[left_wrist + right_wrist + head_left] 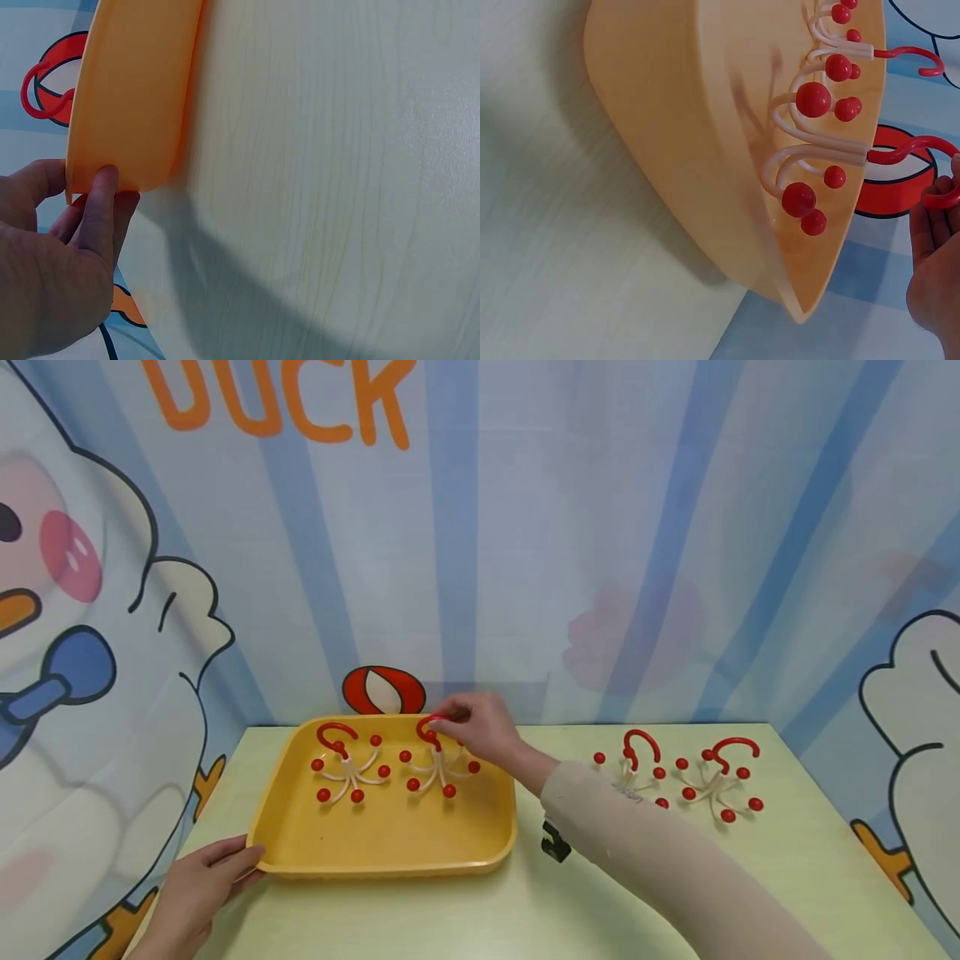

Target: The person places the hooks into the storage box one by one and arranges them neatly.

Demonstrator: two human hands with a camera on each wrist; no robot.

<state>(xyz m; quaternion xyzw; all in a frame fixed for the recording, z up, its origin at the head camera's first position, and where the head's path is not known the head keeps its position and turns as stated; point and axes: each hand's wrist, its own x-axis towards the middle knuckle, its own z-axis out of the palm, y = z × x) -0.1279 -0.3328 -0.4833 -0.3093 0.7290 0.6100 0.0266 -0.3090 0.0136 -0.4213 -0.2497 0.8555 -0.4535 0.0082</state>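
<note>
Yellow plastic makes up the tray [375, 843], its near left corner held between the left hand's thumb and fingers [198, 889]; it looks light and stiff, easily steadied by its rim. It stands toward the left of the pale surface [352, 918]. Inside, toward its far edge, are two ball-tipped hook hangers: the left tray hanger [348, 768] unheld, the right tray hanger [832, 152] with its red hook pinched by the grip of the right hand [483, 727]. They look like light, hard, slightly slick plastic; the hook seems the best hold, since the splayed arms could snag. Near the surface's far right corner sit the outer hanger [715, 788] and, partly behind a sleeve [652, 843], the inner hanger [630, 758].
</note>
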